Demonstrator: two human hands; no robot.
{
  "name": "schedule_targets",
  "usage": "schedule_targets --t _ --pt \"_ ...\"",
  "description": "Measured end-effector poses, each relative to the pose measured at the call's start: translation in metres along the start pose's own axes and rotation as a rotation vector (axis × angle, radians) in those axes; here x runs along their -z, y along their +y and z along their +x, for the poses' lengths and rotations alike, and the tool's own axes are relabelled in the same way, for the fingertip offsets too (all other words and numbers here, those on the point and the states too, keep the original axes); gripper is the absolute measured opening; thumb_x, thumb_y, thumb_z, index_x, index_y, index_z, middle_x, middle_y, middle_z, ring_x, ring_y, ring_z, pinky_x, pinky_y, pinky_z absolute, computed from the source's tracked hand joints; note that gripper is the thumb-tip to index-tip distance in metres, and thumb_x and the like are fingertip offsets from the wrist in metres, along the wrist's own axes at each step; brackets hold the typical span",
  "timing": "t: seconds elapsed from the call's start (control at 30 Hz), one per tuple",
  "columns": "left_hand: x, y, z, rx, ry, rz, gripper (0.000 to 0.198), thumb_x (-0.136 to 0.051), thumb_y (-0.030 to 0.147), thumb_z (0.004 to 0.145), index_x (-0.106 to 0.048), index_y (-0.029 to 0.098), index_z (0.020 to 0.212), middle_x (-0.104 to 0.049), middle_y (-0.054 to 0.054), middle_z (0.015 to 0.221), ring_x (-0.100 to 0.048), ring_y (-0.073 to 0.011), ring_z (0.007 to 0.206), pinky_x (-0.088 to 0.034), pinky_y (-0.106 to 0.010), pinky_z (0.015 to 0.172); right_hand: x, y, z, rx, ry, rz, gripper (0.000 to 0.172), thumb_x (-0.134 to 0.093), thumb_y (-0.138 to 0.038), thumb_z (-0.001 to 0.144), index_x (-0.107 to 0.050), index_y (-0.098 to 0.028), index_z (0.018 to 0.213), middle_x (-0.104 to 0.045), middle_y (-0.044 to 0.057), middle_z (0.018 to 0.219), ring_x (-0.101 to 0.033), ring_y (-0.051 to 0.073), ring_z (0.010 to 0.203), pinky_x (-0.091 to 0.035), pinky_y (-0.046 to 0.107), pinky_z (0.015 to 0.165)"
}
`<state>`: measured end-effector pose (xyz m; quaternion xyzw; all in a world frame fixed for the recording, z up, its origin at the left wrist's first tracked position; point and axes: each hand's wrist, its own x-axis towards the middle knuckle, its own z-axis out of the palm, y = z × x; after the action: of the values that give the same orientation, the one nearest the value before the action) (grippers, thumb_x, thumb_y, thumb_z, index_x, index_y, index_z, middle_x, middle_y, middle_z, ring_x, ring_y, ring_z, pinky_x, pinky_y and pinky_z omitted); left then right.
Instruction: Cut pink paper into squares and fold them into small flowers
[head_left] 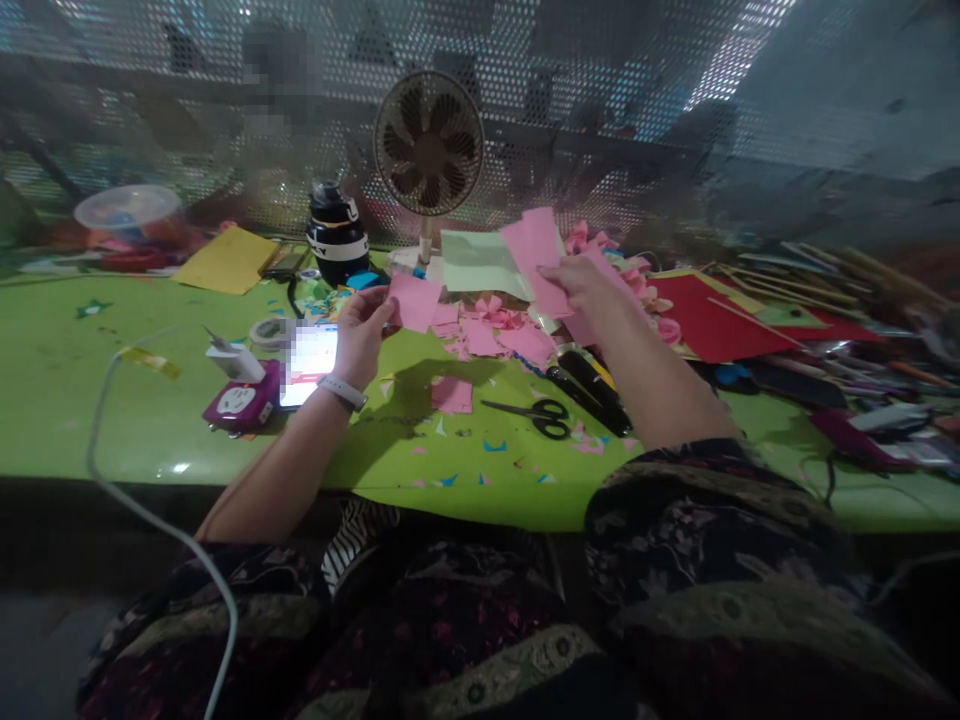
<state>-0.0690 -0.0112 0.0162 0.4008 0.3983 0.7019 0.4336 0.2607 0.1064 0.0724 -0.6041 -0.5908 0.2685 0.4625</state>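
Observation:
Between the thumb and fingers of my left hand (362,338) is a small square of pink paper (416,302), held above the green table. My right hand (581,292) reaches farther out and grips larger pink paper pieces (538,255), which stand up from its fingers. Cut pink scraps (491,335) lie heaped between the two hands. Nearer to me rests a small pink square stack (451,394), with black-handled scissors (547,413) to its right. Behind the heap is a pale green sheet (480,262).
A lit phone (311,360) and a purple power adapter (244,400) with a white cable lie left. Behind stand a black bottle (337,235) and a small fan (429,145). Red paper (701,318) and sticks spread right. Tiny scraps litter the green table (180,450).

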Motion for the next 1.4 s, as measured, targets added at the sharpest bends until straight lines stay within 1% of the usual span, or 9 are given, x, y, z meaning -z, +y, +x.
schedule_targets --t 0.17,0.33,0.43,0.53,0.6,0.77,0.9,1.17,1.4 --pt "-0.002 -0.003 -0.001 0.068 -0.019 0.053 0.030 -0.085 0.029 0.072 -0.068 0.020 0.095 -0.070 0.001 0.078 -0.065 -0.0098 0.067 -0.053 -0.020 0.061 0.056 0.034 -0.012 -0.204 0.044 -0.422 0.011 -0.078 -0.013 0.080 -0.069 -0.014 0.087 -0.070 0.006 0.079 -0.068 0.022 0.081 -0.056 0.035 0.078" --pt "-0.004 -0.003 -0.005 0.142 -0.025 0.094 0.030 -0.083 0.026 0.071 -0.067 0.019 0.095 -0.069 0.002 0.074 -0.065 -0.0102 0.065 -0.053 -0.021 0.061 0.063 0.040 -0.026 -0.169 0.012 -0.638 0.018 -0.080 -0.013 0.078 -0.071 -0.011 0.093 -0.073 0.012 0.093 -0.069 0.025 0.094 -0.050 0.032 0.082" --pt "-0.004 -0.005 -0.006 0.181 -0.044 0.103 0.031 -0.084 0.024 0.071 -0.068 0.018 0.097 -0.069 0.002 0.075 -0.066 -0.0113 0.067 -0.055 -0.023 0.064 0.058 0.031 -0.035 -0.130 -0.006 -0.782 0.032 -0.075 -0.011 0.082 -0.070 -0.004 0.112 -0.070 0.027 0.118 -0.065 0.032 0.111 -0.047 0.039 0.092" --pt "-0.004 -0.007 -0.006 0.200 -0.078 0.104 0.031 -0.084 0.024 0.072 -0.068 0.018 0.098 -0.070 0.002 0.078 -0.066 -0.0110 0.068 -0.055 -0.023 0.064 0.045 0.013 -0.044 -0.045 0.007 -0.850 0.044 -0.069 -0.010 0.088 -0.062 0.002 0.129 -0.058 0.038 0.138 -0.057 0.039 0.127 -0.043 0.048 0.102" --pt "-0.004 -0.008 -0.007 0.206 -0.107 0.102 0.032 -0.085 0.024 0.073 -0.069 0.018 0.100 -0.072 0.001 0.081 -0.066 -0.0109 0.070 -0.055 -0.023 0.064 0.028 -0.002 -0.051 0.038 -0.035 -0.831 0.037 -0.067 -0.019 0.094 -0.066 -0.003 0.128 -0.063 0.030 0.138 -0.059 0.034 0.127 -0.044 0.045 0.104" --pt "-0.004 -0.009 -0.010 0.223 -0.173 0.098 0.031 -0.084 0.022 0.075 -0.070 0.018 0.102 -0.074 0.000 0.085 -0.069 -0.0116 0.075 -0.056 -0.023 0.068 -0.036 -0.036 -0.076 0.026 -0.427 -0.253 0.033 -0.062 -0.044 0.102 -0.072 -0.013 0.101 -0.078 0.015 0.101 -0.073 0.020 0.086 -0.058 0.031 0.076" --pt "-0.003 -0.009 -0.011 0.257 -0.235 0.124 0.026 -0.082 0.021 0.077 -0.070 0.018 0.100 -0.074 0.000 0.082 -0.070 -0.0126 0.075 -0.058 -0.026 0.073 -0.074 -0.046 -0.092 -0.053 -0.565 -0.006 0.022 -0.082 -0.033 0.089 -0.070 -0.015 0.087 -0.076 0.008 0.079 -0.070 0.015 0.067 -0.057 0.025 0.061" --pt "-0.001 -0.008 -0.006 0.382 -0.245 0.203 0.024 -0.082 0.014 0.078 -0.073 0.015 0.100 -0.075 -0.003 0.087 -0.067 -0.0121 0.070 -0.058 -0.026 0.068 -0.086 -0.045 -0.096 0.063 -0.529 0.026 0.014 -0.079 -0.005 0.083 -0.070 -0.015 0.079 -0.068 -0.001 0.065 -0.065 0.010 0.057 -0.056 0.022 0.059" --pt "0.004 -0.014 0.001 0.346 -0.101 0.198 0.018 -0.077 0.014 0.080 -0.068 0.016 0.095 -0.077 -0.007 0.094 -0.074 -0.0152 0.088 -0.057 -0.028 0.081 -0.102 -0.044 -0.082 -0.154 -0.335 0.051 0.020 -0.068 -0.001 0.092 -0.068 -0.015 0.077 -0.069 0.003 0.068 -0.064 0.009 0.058 -0.054 0.021 0.058"
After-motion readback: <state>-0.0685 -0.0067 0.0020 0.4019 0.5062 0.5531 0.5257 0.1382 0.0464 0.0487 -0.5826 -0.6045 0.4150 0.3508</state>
